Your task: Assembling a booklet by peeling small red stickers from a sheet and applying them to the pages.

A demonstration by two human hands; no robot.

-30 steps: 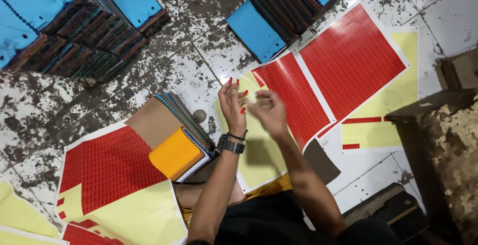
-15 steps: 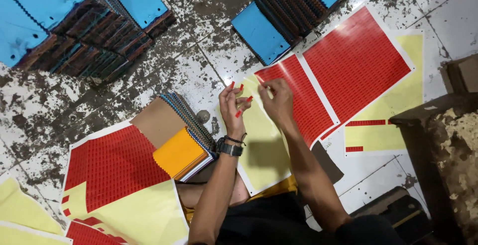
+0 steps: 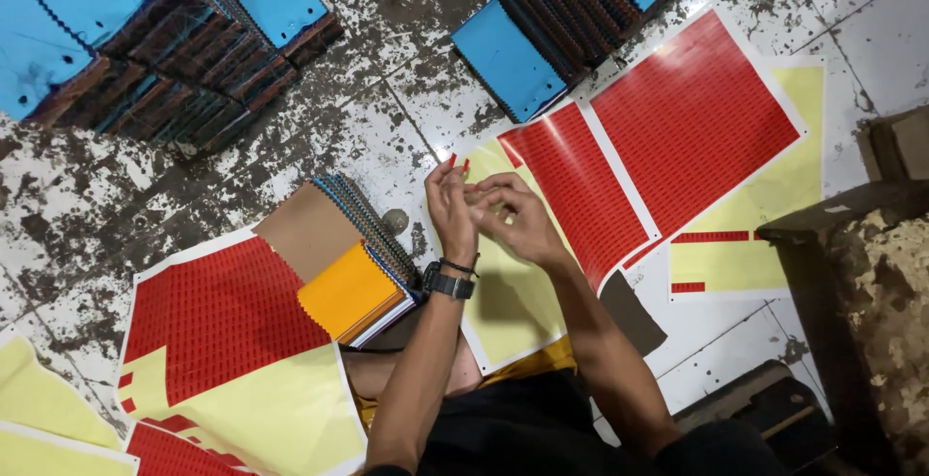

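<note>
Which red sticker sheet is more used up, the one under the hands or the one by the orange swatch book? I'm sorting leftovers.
The sheet under the hands keeps only a narrow red band, with bare yellow backing over most of its lower part. The sheet beside the orange swatch book keeps a broad red block on top and is bare yellow below. Both are white-edged sheets of small red stickers lying flat on the floor.

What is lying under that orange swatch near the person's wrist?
The orange swatch tops a fanned stack of swatches with striped edges; a brown card shows behind it. Red sticker sheet lies beside. What the stack rests on is covered.
</note>
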